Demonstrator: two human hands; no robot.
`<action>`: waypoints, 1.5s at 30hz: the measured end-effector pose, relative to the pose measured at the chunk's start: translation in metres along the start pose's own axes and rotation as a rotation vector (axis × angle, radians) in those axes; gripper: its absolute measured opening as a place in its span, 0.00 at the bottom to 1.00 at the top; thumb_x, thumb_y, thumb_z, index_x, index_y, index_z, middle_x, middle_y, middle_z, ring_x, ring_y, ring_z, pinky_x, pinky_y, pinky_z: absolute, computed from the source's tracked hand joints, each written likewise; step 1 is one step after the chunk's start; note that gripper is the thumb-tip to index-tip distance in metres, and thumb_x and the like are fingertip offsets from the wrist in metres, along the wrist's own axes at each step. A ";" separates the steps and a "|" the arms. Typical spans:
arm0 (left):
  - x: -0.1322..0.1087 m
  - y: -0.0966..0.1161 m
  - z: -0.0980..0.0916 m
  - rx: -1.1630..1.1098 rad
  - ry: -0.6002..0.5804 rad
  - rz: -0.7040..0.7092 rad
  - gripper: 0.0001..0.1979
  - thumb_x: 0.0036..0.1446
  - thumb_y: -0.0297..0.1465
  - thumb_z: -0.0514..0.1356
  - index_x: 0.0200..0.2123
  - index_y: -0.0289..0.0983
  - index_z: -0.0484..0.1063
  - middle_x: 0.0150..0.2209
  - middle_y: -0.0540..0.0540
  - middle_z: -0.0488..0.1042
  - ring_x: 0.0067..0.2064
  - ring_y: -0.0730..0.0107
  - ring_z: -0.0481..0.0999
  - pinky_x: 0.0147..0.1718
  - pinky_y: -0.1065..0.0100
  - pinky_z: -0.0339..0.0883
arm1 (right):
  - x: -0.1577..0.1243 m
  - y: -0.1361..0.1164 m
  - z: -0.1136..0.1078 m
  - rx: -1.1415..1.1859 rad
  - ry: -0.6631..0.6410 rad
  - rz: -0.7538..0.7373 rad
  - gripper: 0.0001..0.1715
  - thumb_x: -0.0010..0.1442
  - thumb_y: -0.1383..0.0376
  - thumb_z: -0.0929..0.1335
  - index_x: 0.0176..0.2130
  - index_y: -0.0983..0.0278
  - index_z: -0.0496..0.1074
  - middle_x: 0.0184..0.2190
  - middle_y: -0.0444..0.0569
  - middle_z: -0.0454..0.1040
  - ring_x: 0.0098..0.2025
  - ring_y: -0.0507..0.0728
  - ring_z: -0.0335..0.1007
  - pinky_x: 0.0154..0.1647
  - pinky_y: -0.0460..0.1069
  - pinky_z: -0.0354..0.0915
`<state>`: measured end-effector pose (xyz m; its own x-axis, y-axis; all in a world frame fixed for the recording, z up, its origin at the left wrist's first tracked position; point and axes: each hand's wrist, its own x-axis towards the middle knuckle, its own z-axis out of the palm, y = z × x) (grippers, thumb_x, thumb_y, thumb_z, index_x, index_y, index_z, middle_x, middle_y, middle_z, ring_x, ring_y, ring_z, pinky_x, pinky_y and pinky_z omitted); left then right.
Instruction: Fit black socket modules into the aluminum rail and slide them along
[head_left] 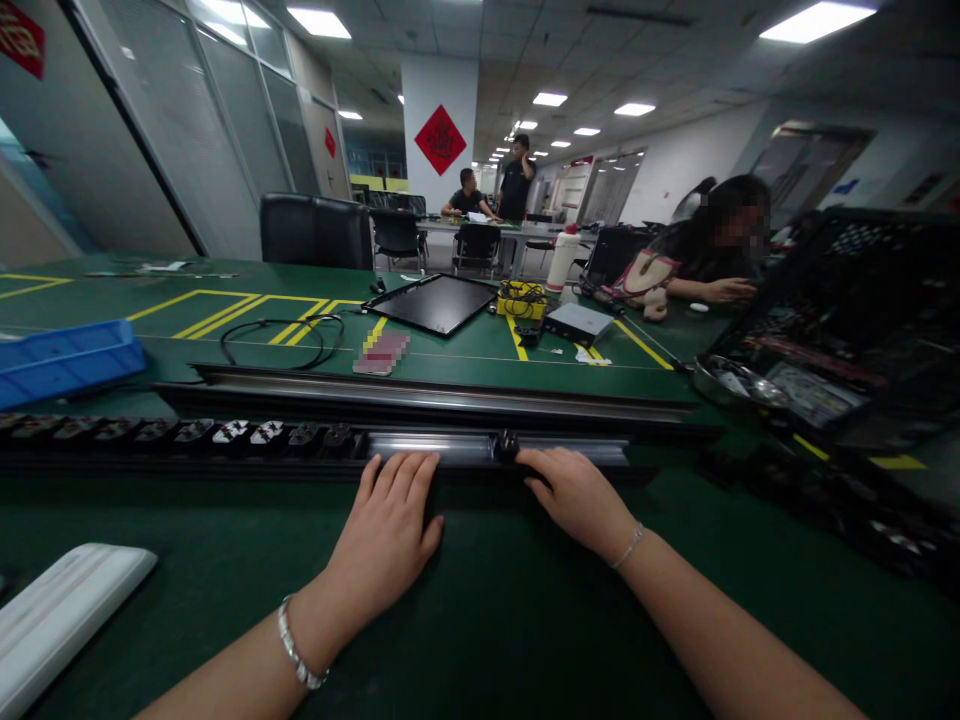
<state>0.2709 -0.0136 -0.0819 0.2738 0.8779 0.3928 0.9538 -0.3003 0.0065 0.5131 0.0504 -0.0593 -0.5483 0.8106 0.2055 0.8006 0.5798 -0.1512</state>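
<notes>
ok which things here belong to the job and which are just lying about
In use, it seems:
near rail, left hand at its edge
small black piece by the right hand
row of pieces in the rail
second rail, perhaps

Probably just lying about:
blue tray
white bottle
black panel
grey box

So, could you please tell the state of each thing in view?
Near rail: lying, row of pieces along its left part.
Small black piece: in the near rail.
Left hand: palm down, fingertips on the near rail.
Right hand: fingertips at the small black piece, grip unclear.
Back rail: lying alongside.
Black panel: lying flat.
Bottle: upright, capped.
Ceiling light: lit.
</notes>
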 end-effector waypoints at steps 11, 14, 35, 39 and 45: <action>0.000 -0.001 0.000 -0.011 0.011 0.004 0.28 0.54 0.34 0.54 0.58 0.35 0.55 0.56 0.39 0.64 0.58 0.54 0.60 0.58 0.47 0.48 | 0.000 0.001 -0.001 0.026 0.000 -0.002 0.16 0.56 0.70 0.65 0.46 0.60 0.68 0.37 0.47 0.74 0.39 0.56 0.67 0.43 0.52 0.61; 0.000 0.000 -0.001 -0.010 0.019 0.009 0.28 0.55 0.34 0.54 0.58 0.35 0.55 0.55 0.39 0.65 0.58 0.54 0.60 0.58 0.47 0.48 | 0.000 0.001 -0.001 0.036 -0.001 0.004 0.16 0.56 0.70 0.65 0.46 0.60 0.68 0.37 0.47 0.74 0.40 0.56 0.67 0.44 0.52 0.60; 0.000 0.000 -0.001 -0.008 0.007 0.002 0.28 0.55 0.34 0.54 0.59 0.35 0.54 0.55 0.39 0.65 0.58 0.54 0.60 0.58 0.47 0.48 | -0.001 0.002 0.001 0.038 0.015 0.009 0.14 0.56 0.70 0.65 0.44 0.61 0.68 0.36 0.48 0.73 0.39 0.56 0.67 0.43 0.51 0.60; 0.000 0.000 -0.002 -0.016 0.002 0.002 0.28 0.55 0.34 0.54 0.59 0.35 0.54 0.56 0.39 0.64 0.58 0.54 0.60 0.58 0.47 0.48 | -0.001 0.002 0.001 0.035 0.020 0.007 0.14 0.56 0.70 0.65 0.44 0.61 0.68 0.36 0.48 0.73 0.39 0.56 0.67 0.43 0.51 0.60; 0.000 0.000 -0.002 -0.018 0.004 0.001 0.28 0.55 0.34 0.53 0.59 0.35 0.54 0.56 0.39 0.64 0.58 0.54 0.60 0.58 0.47 0.48 | -0.001 0.001 0.000 0.017 0.015 0.009 0.14 0.56 0.70 0.65 0.44 0.61 0.68 0.36 0.48 0.73 0.39 0.56 0.67 0.43 0.51 0.61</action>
<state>0.2706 -0.0145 -0.0805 0.2745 0.8759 0.3968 0.9511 -0.3081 0.0222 0.5144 0.0506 -0.0600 -0.5368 0.8148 0.2188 0.8014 0.5735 -0.1697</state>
